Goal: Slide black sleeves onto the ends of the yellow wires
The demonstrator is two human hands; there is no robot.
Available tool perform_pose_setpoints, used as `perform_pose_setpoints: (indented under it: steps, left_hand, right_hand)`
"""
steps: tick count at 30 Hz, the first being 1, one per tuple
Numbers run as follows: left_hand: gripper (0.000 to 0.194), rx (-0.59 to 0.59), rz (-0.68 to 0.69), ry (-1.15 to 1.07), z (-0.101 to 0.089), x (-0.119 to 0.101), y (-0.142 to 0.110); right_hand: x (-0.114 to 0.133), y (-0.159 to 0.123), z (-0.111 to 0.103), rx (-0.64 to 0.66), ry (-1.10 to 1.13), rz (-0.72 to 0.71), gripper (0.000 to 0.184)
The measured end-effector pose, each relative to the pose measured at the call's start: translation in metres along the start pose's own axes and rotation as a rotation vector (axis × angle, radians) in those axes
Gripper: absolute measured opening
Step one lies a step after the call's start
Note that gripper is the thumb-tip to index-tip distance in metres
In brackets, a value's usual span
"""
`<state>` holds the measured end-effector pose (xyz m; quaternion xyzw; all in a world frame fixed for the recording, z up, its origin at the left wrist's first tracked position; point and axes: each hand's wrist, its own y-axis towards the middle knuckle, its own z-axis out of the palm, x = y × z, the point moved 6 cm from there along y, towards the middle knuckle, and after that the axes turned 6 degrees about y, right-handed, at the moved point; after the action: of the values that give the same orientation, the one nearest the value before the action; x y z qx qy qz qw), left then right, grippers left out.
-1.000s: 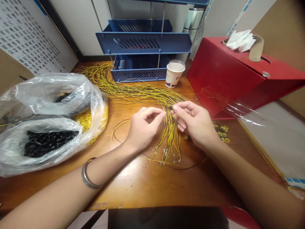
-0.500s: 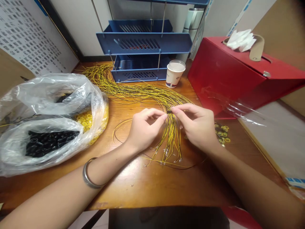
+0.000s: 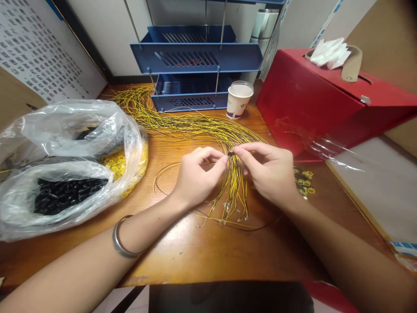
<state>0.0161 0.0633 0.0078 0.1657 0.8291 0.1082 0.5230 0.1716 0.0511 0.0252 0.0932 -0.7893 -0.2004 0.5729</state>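
We have a small black part (image 3: 231, 153) pinched between the fingertips of both hands, right over the yellow-and-black wire bundle (image 3: 195, 124), where it bends toward us. Left hand (image 3: 197, 174) comes in from the left of the bundle, right hand (image 3: 272, 169) from the right; thumb and index of each close on the part, tips almost meeting. Too small to tell whether a wire enters it, or which way it faces.

Handling, our judgement: this is fine two-handed fingertip work. We want one hand as the fixed side, the other making the small moves. Grip the flanks, ends left visible, light squeeze so it doesn't flick into the bundle. Mind loose strands; one could snag under a fingertip.

Clear-tipped wire ends (image 3: 224, 208) fan out at the near end of the bundle; best not to drag sleeves or wrists through them. Right of the bundle, past the right hand: a pile of yellow-and-black pieces (image 3: 304, 181).

Left of the bundle: clear plastic bags (image 3: 94, 163) with black plastic parts (image 3: 70, 195) and yellow rings (image 3: 119, 167). Behind it: blue tray rack (image 3: 198, 58) and paper cup (image 3: 240, 102). Far right: red box (image 3: 312, 104).
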Motion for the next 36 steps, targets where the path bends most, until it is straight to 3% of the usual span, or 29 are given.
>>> perform_pose_setpoints:
  steps: [36]
  left_hand:
    - [0.013,-0.031,0.052,0.069,-0.0007,-0.0015,-0.0017]
  right_hand:
    - [0.0065,-0.0026,-0.0002,-0.018,-0.079,-0.022,0.009]
